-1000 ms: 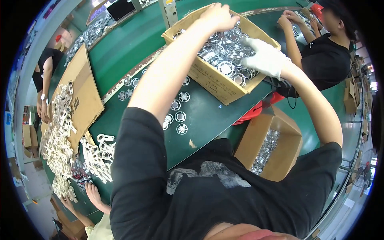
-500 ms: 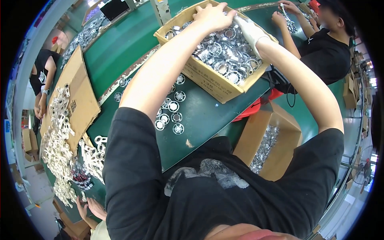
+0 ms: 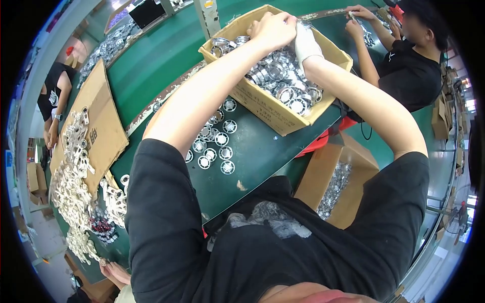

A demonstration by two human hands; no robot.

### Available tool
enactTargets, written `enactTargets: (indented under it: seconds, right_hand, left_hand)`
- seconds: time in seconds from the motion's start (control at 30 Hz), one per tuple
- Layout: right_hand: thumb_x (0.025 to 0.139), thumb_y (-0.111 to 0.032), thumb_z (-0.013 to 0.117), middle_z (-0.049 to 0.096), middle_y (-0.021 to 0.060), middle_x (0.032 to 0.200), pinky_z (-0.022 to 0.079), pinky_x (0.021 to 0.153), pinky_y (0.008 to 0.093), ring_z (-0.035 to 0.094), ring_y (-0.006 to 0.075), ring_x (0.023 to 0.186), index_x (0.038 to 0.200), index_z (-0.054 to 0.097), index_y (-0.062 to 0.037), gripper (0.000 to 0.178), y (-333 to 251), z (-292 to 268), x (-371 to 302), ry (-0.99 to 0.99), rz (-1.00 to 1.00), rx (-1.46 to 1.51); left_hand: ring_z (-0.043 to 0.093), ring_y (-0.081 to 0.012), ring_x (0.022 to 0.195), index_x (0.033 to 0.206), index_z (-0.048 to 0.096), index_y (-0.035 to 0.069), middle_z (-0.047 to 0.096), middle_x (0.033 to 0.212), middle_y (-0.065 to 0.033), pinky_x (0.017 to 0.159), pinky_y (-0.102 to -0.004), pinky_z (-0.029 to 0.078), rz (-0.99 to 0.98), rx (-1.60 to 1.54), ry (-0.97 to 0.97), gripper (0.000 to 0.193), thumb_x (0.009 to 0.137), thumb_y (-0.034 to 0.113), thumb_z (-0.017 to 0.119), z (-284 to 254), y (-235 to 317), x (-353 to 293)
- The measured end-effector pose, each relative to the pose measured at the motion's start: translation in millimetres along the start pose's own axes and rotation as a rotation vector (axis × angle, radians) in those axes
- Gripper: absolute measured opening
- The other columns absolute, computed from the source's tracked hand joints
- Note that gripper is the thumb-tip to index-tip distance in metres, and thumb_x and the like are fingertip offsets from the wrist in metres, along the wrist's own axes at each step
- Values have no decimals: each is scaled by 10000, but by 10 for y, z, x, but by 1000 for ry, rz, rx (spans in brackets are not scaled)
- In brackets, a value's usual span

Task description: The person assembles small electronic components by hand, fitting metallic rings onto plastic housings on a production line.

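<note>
A cardboard box (image 3: 290, 118) full of shiny silver ring-shaped parts (image 3: 275, 70) stands on the green table. Over its far side my two hands come together. My left hand (image 3: 274, 31) is bare, its fingers curled and closed beside the right hand; what they grip is hidden. My right hand (image 3: 306, 44) wears a white glove, and its fingers are closed, with a silver ring part (image 3: 305, 23) showing at the fingertips. Several silver spoked discs (image 3: 221, 139) lie on the table below my left forearm.
White plastic parts (image 3: 76, 187) are heaped at the left beside a cardboard sheet (image 3: 103, 121). An open carton (image 3: 313, 177) with small silver pieces stands low at the right. A co-worker (image 3: 411, 65) handles parts at the upper right; another person's hands (image 3: 117, 274) are at the lower left.
My left hand has gone from spread fingers over the box to closed fingers. My right hand has risen out of the parts, bringing both hands together.
</note>
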State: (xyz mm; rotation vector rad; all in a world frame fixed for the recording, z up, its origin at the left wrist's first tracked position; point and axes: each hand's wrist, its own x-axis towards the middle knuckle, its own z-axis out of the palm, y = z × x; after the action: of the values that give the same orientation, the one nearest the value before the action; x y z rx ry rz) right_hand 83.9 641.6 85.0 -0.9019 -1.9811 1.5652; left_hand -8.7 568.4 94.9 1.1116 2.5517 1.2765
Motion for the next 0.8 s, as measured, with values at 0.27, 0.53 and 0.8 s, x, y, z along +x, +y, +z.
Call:
enactTargets:
  seconds: [0.27, 0.53, 0.8]
  right_hand:
    - [1045, -505, 385, 608, 205, 1377, 408, 1086, 415, 564, 359, 1284, 1394, 544, -63, 586, -111, 15, -181, 60, -65, -83]
    - [1051, -343, 503, 668, 147, 1178, 473, 966, 345, 626, 257, 1091, 1255, 605, -24, 392, -241, 121, -263, 75, -252, 165]
    - [1024, -239, 608, 684, 99, 1106, 503, 899, 317, 630, 190, 1008, 1205, 640, -37, 273, -296, 137, -62, 103, -446, 351]
  left_hand:
    - [639, -402, 1197, 1235, 728, 143, 695, 1254, -209, 1087, -469, 447, -38, -93, 136, 464, 1007, 448, 464, -8, 121, -112]
    - [617, -370, 1148, 1110, 751, 145, 642, 1184, -201, 1021, -440, 471, 29, -392, 190, 373, 977, 393, 506, -2, 99, -90]
    - [674, -378, 937, 932, 708, 16, 708, 956, -237, 857, -452, 517, 296, -529, 433, 296, 990, 233, 515, -196, 300, -119]
